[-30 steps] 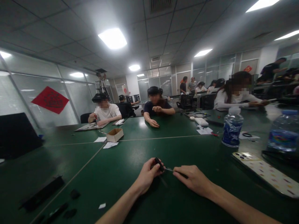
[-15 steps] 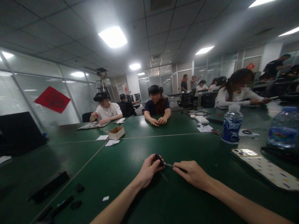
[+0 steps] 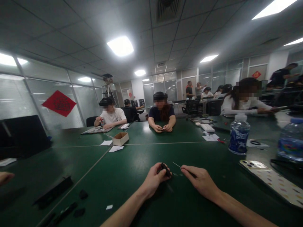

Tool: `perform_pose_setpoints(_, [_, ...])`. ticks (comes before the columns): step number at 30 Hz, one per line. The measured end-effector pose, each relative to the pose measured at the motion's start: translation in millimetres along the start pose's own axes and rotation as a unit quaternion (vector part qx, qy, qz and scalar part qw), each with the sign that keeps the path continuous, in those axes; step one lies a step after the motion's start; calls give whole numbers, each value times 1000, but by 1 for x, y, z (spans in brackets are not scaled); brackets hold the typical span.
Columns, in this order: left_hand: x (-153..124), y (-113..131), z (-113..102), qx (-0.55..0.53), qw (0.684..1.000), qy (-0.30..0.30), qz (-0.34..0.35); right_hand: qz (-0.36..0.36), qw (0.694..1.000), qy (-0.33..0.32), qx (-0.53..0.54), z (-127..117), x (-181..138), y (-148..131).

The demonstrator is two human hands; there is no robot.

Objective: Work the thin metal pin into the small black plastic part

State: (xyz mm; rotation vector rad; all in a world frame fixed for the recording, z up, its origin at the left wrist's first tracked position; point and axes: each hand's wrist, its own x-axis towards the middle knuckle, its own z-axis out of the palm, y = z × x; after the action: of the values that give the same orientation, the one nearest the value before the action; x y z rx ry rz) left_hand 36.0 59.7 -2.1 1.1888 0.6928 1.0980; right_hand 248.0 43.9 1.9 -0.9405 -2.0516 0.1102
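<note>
My left hand (image 3: pixel 156 177) is closed round a small black block-like part (image 3: pixel 166 170), held just above the green table (image 3: pixel 132 186). To the right of it, my right hand (image 3: pixel 201 179) pinches a thin metal rod-shaped tool (image 3: pixel 176 165). The tool's bare shaft points left and up towards the black part, with a gap between them. My fingers cover its handle end, so its exact kind cannot be made out.
Loose black parts (image 3: pixel 53 191) and a white scrap (image 3: pixel 109 207) lie left. At right are a phone (image 3: pixel 272 181) and two bottles (image 3: pixel 239 135). A small box (image 3: pixel 120 139) stands further back. Another person's hand (image 3: pixel 6 178) shows at the left edge; people sit across the table.
The tool's tip has come away from the black part, and my right hand has moved slightly right. Another person's hand has entered at the left edge. The whole view has shifted slightly.
</note>
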Motion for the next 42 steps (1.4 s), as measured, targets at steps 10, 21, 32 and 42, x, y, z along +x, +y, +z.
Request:
perform_pose_setpoints(10, [2, -1, -2, -61, 997, 35, 14, 5, 994, -91, -58, 3, -2, -2])
perform_pose_setpoints(21, [1, -1, -2, -14, 999, 13, 27, 15, 989, -126, -77, 3, -1, -3])
perform_pose_setpoints(32, [-1, 5, 3, 38, 999, 2, 26, 14, 991, -121, -57, 3, -2, -5])
perform_pose_setpoints(42, [0, 2, 1, 4, 1000, 10, 11, 2, 994, -101, -36, 1, 0, -10])
